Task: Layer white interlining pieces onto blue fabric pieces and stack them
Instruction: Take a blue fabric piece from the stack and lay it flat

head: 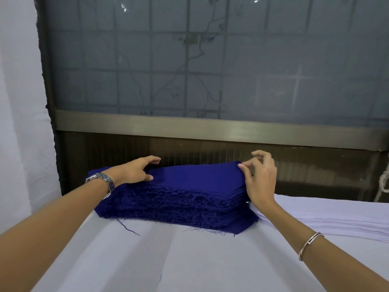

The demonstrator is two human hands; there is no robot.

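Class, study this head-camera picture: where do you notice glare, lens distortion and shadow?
Head view: small glare spots sit on the window pane near the top edge; the wide-angle lens slants and slightly bends the metal sill; the light is soft and even, with only a faint shadow along the near edge of the blue fabric stack; nothing looks blurred.

window (210, 60): frosted glass, wide, with a grid of bars showing through.
vine (197, 53): thin stems seen through the window, climbing the bars.
rail (210, 129): metal, along the window's bottom edge.
panel (315, 165): dark, ribbed, just under the rail.
wall (19, 102): white, left of the window.
rope (384, 184): pale, knotted, below the window's right end.
table (168, 260): white-covered, below the window.
watch (103, 182): silver links, below the window's left part.
bangle (309, 245): thin metal, below the window's right part.
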